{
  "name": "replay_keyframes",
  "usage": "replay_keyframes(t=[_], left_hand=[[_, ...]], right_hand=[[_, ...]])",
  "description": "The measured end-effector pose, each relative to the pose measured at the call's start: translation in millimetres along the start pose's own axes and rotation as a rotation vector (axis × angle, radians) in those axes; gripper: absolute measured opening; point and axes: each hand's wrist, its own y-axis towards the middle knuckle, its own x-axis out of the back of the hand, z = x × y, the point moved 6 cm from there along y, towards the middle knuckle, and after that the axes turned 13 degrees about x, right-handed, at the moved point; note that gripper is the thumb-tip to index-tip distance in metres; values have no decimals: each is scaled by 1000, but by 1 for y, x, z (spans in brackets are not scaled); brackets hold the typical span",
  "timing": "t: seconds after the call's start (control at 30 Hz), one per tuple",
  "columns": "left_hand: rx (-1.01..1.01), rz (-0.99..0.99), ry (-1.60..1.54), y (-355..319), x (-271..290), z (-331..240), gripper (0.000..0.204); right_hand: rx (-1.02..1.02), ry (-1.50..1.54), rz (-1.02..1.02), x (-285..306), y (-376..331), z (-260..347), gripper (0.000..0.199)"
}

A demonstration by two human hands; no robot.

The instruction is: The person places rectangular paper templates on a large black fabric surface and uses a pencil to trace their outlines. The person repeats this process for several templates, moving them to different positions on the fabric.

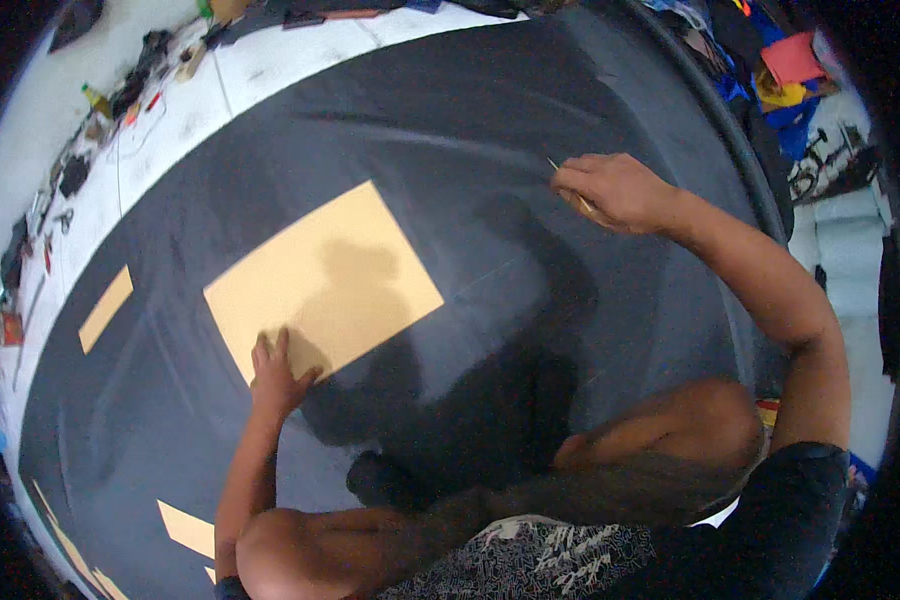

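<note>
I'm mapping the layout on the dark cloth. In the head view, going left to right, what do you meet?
Small tan strip → left hand pressing the large tan pattern sheet → bare dark fabric → right hand pinching a thin marking stick.

White floor (270,70) beyond dark fabric, well past both hands. Row of small tools and clutter (120,100) along far-left edge. Heap of bright red, yellow, blue cloth (785,75) beyond right hand, at upper right. Light from above; strong shadow falls between hands.
</note>
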Motion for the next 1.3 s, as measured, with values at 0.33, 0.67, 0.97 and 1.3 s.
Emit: replay_keyframes(t=[0.33, 0.67, 0.97, 1.3], left_hand=[[-34, 705, 377, -36, 2, -20, 113], [-284, 52, 58, 17, -37, -275, 74], [-283, -326, -140, 82, -7, -298, 67], [-204, -91, -20, 120, 11, -254, 93]], right_hand=[[234, 470, -619, -183, 31, 89, 11], [-366, 318, -527, -270, 12, 79, 34], [-601, 205, -681, -267, -22, -13, 27], [-528, 235, -713, -265, -17, -9, 21]])
